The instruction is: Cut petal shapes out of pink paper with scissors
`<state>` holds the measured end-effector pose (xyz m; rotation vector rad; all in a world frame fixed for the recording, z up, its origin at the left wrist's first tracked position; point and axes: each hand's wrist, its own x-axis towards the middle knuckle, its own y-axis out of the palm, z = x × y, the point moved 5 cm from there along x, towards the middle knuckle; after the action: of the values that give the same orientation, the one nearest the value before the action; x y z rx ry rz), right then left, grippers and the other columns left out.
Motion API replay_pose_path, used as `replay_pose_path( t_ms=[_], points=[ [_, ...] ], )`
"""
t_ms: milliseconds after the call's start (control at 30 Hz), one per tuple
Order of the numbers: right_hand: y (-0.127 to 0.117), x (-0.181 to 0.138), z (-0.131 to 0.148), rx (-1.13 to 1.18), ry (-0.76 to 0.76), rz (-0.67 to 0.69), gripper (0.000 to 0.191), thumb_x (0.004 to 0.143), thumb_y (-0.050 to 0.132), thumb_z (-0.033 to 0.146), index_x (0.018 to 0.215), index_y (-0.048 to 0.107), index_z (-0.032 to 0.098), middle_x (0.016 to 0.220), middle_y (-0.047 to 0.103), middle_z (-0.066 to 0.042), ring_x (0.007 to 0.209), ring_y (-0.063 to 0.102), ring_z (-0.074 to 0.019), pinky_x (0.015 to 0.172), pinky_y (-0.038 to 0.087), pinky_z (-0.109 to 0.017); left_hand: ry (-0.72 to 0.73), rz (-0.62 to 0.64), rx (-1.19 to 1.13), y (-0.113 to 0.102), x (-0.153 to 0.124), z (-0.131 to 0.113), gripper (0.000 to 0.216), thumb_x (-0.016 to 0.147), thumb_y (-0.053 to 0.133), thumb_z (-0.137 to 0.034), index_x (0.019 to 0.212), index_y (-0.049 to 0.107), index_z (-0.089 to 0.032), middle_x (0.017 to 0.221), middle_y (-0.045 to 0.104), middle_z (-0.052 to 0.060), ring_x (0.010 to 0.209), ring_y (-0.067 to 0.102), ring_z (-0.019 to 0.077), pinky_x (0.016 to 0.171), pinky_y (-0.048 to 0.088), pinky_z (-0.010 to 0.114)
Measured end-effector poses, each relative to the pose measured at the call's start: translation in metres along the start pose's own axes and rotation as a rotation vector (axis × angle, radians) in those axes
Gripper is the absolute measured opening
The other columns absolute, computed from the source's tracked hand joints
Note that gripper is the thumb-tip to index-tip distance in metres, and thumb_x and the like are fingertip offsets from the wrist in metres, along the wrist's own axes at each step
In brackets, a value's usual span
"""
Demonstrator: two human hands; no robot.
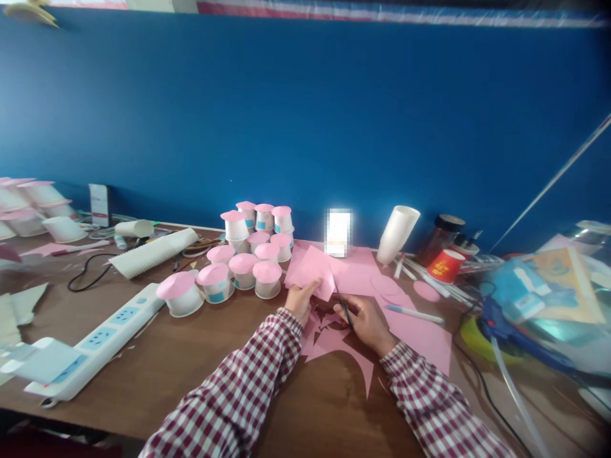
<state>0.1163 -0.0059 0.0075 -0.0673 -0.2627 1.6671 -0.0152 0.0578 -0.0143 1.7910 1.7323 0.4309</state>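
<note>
Pink piece: an angular piece of pink paper [310, 270] just below the middle of the frame.
Left hand: the left hand [301, 300] pinches its lower edge, thumb on top.
Right hand: the right hand [365, 321], just right of centre, grips dark scissors [348, 313], their blades pointing up toward the paper's right edge.
Offcuts: jagged pink scraps [341, 343] lie below and between the hands.
Pink sheets: flat pink sheets [422, 346] spread right of centre, a capped pen [414, 314] lying across them.
Cups: white paper cups [217, 292] with pink tops cluster left of centre, some stacked.
Power strip: a white power strip [107, 337] slants across the lower left.
Backdrop: a blue panel [305, 114] fills the upper frame.
</note>
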Motion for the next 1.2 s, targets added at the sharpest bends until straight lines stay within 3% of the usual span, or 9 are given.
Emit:
replay_pose_path(
  t_ms=[133, 333, 667, 1000, 1200],
  points=[
    [-0.002, -0.001, 0.011, -0.072, -0.015, -0.028, 0.031, 0.081, 0.055, 0.041, 0.096, 0.066, 0.017, 0.064, 0.061, -0.001, 0.057, 0.057, -0.0149, 0.053, 0.051, -0.026, -0.025, -0.01, 0.102, 0.0, -0.001, 0.003, 0.029, 0.054, 0.08, -0.027, 0.065, 0.064, -0.006, 0.058, 0.064, 0.009, 0.051, 0.06, 0.0165, 0.045, 0.047, 0.026],
    [-0.004, 0.0, 0.01, -0.119, -0.039, -0.03, 0.031, 0.081, 0.054, 0.044, 0.091, 0.066, 0.016, 0.06, 0.059, -0.001, 0.056, 0.056, -0.0153, 0.052, 0.048, -0.025, -0.009, 0.019, 0.086, 0.0, 0.001, 0.004, 0.032, 0.052, 0.081, -0.024, 0.071, 0.066, -0.004, 0.064, 0.066, 0.011, 0.058, 0.063, 0.0193, 0.053, 0.05, 0.028],
    [-0.005, 0.0, 0.01, -0.133, -0.068, -0.038, 0.026, 0.081, 0.052, 0.041, 0.072, 0.061, 0.018, 0.057, 0.053, 0.001, 0.05, 0.047, -0.0121, 0.047, 0.043, -0.022, -0.049, 0.021, 0.114, -0.003, 0.001, 0.006, 0.024, 0.059, 0.078, -0.024, 0.067, 0.063, -0.007, 0.055, 0.06, 0.006, 0.048, 0.058, 0.0148, 0.046, 0.047, 0.026],
    [-0.006, 0.001, 0.006, -0.1, -0.074, -0.03, 0.023, 0.081, 0.057, 0.038, 0.076, 0.062, 0.017, 0.056, 0.053, 0.002, 0.051, 0.048, -0.0124, 0.05, 0.041, -0.023, -0.025, 0.04, 0.045, 0.001, -0.001, 0.003, 0.027, 0.058, 0.078, -0.023, 0.076, 0.065, -0.008, 0.07, 0.068, 0.011, 0.062, 0.064, 0.0182, 0.054, 0.051, 0.026],
    [-0.007, 0.002, -0.001, -0.104, -0.068, -0.026, 0.023, 0.081, 0.057, 0.038, 0.077, 0.061, 0.015, 0.056, 0.049, 0.002, 0.051, 0.047, -0.0114, 0.048, 0.038, -0.021, -0.029, 0.033, 0.056, -0.001, 0.001, 0.006, 0.028, 0.057, 0.079, -0.025, 0.073, 0.064, -0.007, 0.065, 0.067, 0.009, 0.057, 0.063, 0.0172, 0.049, 0.049, 0.025]
  ],
)
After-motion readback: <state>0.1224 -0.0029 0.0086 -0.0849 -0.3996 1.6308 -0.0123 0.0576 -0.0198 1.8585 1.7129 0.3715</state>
